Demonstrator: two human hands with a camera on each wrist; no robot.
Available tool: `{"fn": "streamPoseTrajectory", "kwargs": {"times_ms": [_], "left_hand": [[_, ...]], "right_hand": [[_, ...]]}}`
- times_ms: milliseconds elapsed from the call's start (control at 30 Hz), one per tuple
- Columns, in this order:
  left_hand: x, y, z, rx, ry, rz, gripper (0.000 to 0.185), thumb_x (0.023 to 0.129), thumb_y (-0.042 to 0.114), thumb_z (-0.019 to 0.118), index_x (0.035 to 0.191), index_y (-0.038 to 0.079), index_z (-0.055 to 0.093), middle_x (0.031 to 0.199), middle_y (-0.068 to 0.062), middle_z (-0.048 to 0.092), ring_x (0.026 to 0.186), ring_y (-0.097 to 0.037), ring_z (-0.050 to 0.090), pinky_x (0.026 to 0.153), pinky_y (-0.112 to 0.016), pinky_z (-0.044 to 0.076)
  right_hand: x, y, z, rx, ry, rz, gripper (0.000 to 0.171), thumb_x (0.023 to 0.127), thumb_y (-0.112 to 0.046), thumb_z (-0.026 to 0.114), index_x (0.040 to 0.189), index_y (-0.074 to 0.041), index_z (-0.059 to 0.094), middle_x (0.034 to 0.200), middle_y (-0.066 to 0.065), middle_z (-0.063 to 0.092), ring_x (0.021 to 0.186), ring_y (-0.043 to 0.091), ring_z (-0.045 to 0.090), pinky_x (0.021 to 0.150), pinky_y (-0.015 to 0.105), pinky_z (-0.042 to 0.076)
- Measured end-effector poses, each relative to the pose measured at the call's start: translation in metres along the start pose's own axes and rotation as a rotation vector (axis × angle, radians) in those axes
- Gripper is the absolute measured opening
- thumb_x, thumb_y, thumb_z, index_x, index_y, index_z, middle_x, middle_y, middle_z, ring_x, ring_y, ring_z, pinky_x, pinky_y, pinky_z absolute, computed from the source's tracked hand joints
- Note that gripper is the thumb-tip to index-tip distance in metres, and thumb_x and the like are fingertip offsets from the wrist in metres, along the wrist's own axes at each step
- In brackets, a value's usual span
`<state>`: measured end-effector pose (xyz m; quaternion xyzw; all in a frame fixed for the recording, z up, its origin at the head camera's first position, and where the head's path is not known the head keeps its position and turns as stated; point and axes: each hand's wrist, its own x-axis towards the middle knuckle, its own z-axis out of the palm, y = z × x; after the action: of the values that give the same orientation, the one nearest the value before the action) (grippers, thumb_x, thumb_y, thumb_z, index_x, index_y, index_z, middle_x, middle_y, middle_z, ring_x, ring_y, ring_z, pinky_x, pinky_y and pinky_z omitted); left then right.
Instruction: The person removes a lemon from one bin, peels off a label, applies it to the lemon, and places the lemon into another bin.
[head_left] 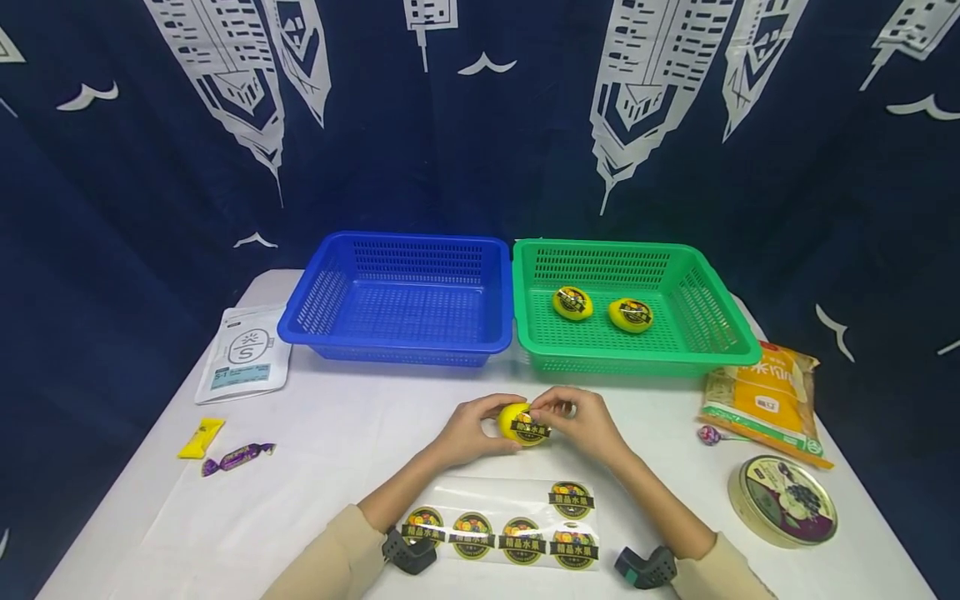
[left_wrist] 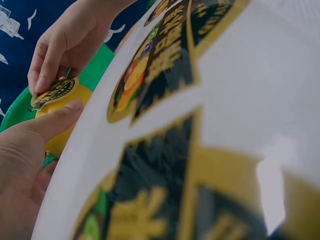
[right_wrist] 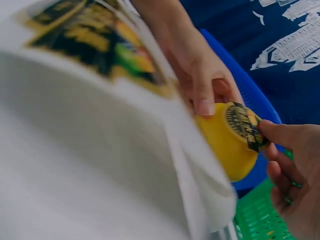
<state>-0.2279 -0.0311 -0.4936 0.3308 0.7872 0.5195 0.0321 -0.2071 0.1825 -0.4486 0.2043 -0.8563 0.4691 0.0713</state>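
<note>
Grip: left hand [head_left: 468, 433] is wrapped round the lemon [head_left: 522, 423], thumb on the near side and fingers behind, so it's properly held. Right hand [head_left: 581, 423] has its fingertips [left_wrist: 42, 82] pinched down on the sticker [head_left: 529, 430] on the lemon's face.
Where it is: lemon sits just off the table [head_left: 315, 467], centre of the head view, a bit below the two baskets.
Sticker state: right wrist view shows the sticker [right_wrist: 243, 125] lying over the curved end with its edge by the right thumb looking slightly lifted, so probably not fully stuck yet.
How to do it well: left hand should just stay firm so the lemon doesn't roll. Right fingertips ought to rub from the middle of the sticker outward, since a flat label on a round skin likes to pucker at the rim.
Watch out: pushing too hard sideways could slide or crease the sticker.
Sticker sheet: clear sheet [head_left: 502, 525] lies in the lower centre, between the forearms, with five stickers on it.
Green basket: green basket [head_left: 637, 354] upper right of centre holds two lemons [head_left: 572, 302] already labelled, lying near each other.
Blue basket: blue basket [head_left: 397, 333] touches the green one on its left side.
Other bits: white pouch [head_left: 243, 354] and two sweets [head_left: 225, 450] at left; yellow bag [head_left: 765, 400] and round tin [head_left: 783, 500] at right.
</note>
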Motion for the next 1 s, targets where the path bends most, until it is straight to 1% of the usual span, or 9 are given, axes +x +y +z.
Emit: {"fn": "streamPoseTrajectory", "kwargs": {"times_ms": [133,233,367,467,567,667,767,867,1000], "left_hand": [[0.000,-0.001,0.000,0.005,-0.005,-0.018,0.064,0.067,0.025,0.083,0.125,0.016,0.056,0.123,0.002,0.058,0.105,-0.012,0.058,0.092,-0.023,0.045],[0.000,-0.002,0.000,0.003,-0.005,-0.022,0.064,0.067,0.025,0.083,0.124,0.017,0.056,0.122,0.003,0.058,0.105,-0.011,0.058,0.092,-0.023,0.045],[0.001,-0.004,0.000,-0.002,-0.002,-0.008,0.063,0.067,0.025,0.083,0.123,0.016,0.057,0.122,0.003,0.059,0.105,-0.011,0.058,0.091,-0.022,0.045],[0.000,-0.005,0.000,-0.008,0.000,0.005,0.063,0.067,0.024,0.083,0.123,0.016,0.057,0.122,0.001,0.059,0.106,-0.013,0.058,0.091,-0.022,0.045],[0.001,-0.006,0.000,-0.018,-0.001,-0.003,0.063,0.067,0.023,0.083,0.123,0.016,0.057,0.122,0.002,0.059,0.106,-0.013,0.058,0.091,-0.022,0.045],[0.000,-0.005,0.000,-0.019,-0.004,-0.029,0.063,0.066,0.022,0.083,0.123,0.018,0.057,0.122,0.003,0.058,0.107,-0.012,0.058,0.091,-0.020,0.044],[-0.001,-0.003,0.001,-0.003,-0.006,-0.037,0.063,0.066,0.018,0.083,0.123,0.015,0.057,0.122,0.001,0.059,0.107,-0.014,0.058,0.091,-0.020,0.044],[-0.001,0.003,0.000,0.002,0.006,-0.023,0.062,0.067,0.011,0.082,0.123,0.009,0.056,0.121,-0.005,0.059,0.107,-0.020,0.059,0.091,-0.023,0.046],[-0.001,0.018,-0.005,-0.026,0.010,0.002,0.059,0.068,0.005,0.081,0.121,0.001,0.056,0.120,-0.013,0.059,0.106,-0.029,0.058,0.091,-0.028,0.047]], "right_hand": [[-0.003,0.001,0.006,-0.085,0.088,-0.068,0.009,0.076,-0.021,0.076,0.083,-0.021,0.070,0.073,-0.016,0.061,0.065,0.009,0.048,0.058,0.024,0.042],[-0.005,0.002,0.011,-0.136,0.155,-0.138,0.012,0.074,-0.017,0.077,0.083,-0.020,0.070,0.075,-0.017,0.061,0.068,0.009,0.049,0.058,0.024,0.043],[-0.006,0.005,0.018,-0.176,0.226,-0.231,0.014,0.073,-0.013,0.078,0.083,-0.017,0.069,0.077,-0.015,0.062,0.075,0.012,0.049,0.063,0.027,0.045],[-0.008,0.007,0.021,-0.235,0.265,-0.258,0.013,0.073,-0.016,0.078,0.084,-0.015,0.070,0.083,-0.009,0.063,0.081,0.013,0.049,0.070,0.029,0.043],[-0.010,0.007,0.022,-0.309,0.289,-0.244,0.019,0.076,-0.023,0.077,0.091,-0.013,0.072,0.092,-0.002,0.062,0.087,0.015,0.048,0.074,0.032,0.041],[-0.015,0.009,0.021,-0.314,0.283,-0.237,0.028,0.077,-0.025,0.075,0.101,-0.012,0.070,0.099,0.000,0.061,0.093,0.017,0.050,0.080,0.034,0.043],[-0.020,0.011,0.019,-0.226,0.238,-0.261,0.036,0.075,-0.024,0.077,0.108,-0.012,0.068,0.104,-0.002,0.061,0.099,0.018,0.054,0.089,0.032,0.044],[-0.022,0.014,0.018,-0.132,0.176,-0.292,0.042,0.071,-0.020,0.080,0.110,-0.011,0.066,0.106,-0.001,0.061,0.102,0.019,0.056,0.095,0.029,0.043],[-0.023,0.020,0.021,-0.092,0.128,-0.297,0.045,0.069,-0.016,0.082,0.111,-0.009,0.066,0.109,0.002,0.060,0.101,0.020,0.057,0.088,0.024,0.048]]}}
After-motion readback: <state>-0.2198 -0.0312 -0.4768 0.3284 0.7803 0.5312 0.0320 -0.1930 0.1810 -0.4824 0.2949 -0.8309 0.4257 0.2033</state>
